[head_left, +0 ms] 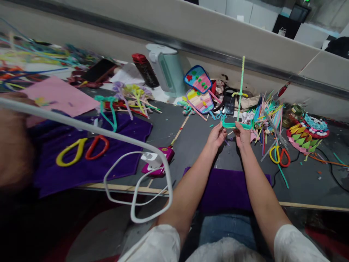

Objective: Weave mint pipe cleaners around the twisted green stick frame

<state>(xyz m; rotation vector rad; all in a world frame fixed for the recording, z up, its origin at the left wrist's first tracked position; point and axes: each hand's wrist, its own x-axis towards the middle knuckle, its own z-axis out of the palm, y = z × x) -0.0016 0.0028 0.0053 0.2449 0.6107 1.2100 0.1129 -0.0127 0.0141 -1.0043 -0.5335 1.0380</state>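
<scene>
Sitting at a grey table (191,153), I see yellow and red scissors (81,150) on a purple cloth (120,145) at far left, with a white cable (136,182) looping near them. Further right stands a pale green kettle (167,69). My left hand (217,135) pinches one end of a green pipe-cleaner frame (236,124), and my right hand (242,135) pinches the other end, both closed on it above the table's middle. Its stem rises upright. A pile of coloured pipe cleaners (268,109) lies just right. No writing is legible anywhere.
</scene>
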